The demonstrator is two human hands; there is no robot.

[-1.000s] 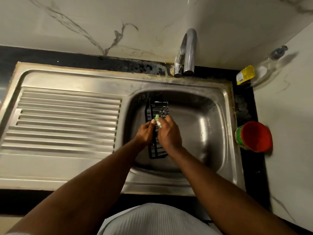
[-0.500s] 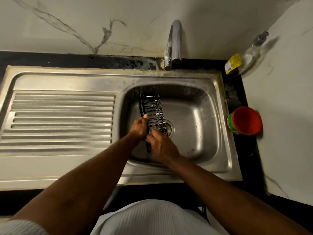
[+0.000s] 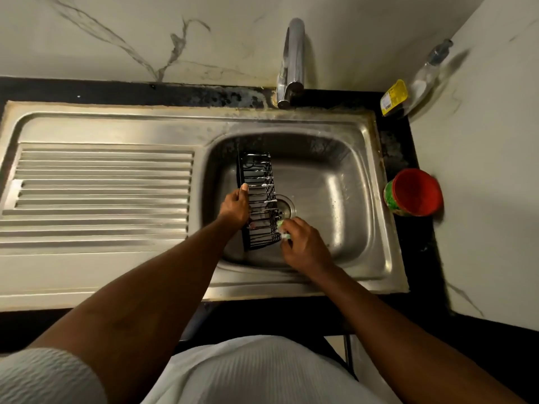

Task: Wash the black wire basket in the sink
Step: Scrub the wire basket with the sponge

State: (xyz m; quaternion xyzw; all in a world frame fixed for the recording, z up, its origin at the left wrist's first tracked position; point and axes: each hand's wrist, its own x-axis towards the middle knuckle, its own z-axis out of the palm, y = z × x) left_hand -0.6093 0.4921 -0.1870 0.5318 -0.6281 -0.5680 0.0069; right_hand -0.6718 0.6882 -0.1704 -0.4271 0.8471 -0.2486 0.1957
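Left hand (image 3: 234,207) gripped the left long rim of the black wire basket (image 3: 259,182). The basket stood on edge inside the stainless steel sink basin (image 3: 350,176), near its left wall and partly over the round drain (image 3: 287,207). Right hand (image 3: 303,243) was curled round a small green-and-white scrub pad (image 3: 282,227) at the basket's near right corner; a second ago the pad sat mid-frame. White suds clung to the cross wires. Judgement: soaping had run down the length; rinse outstanding. Chrome tap (image 3: 293,59) showed no flow.

Sink (image 3: 262,121): contents and surrounds.
Basket (image 3: 258,199) in sink, between fingers of left hand (image 3: 233,207) and right hand (image 3: 303,243); scrubber (image 3: 283,230) in right fingers, drain (image 3: 287,206) just beyond them; tap (image 3: 291,62) behind; drainboard (image 3: 102,193) left; tub (image 3: 414,192), bottle (image 3: 420,80) right.
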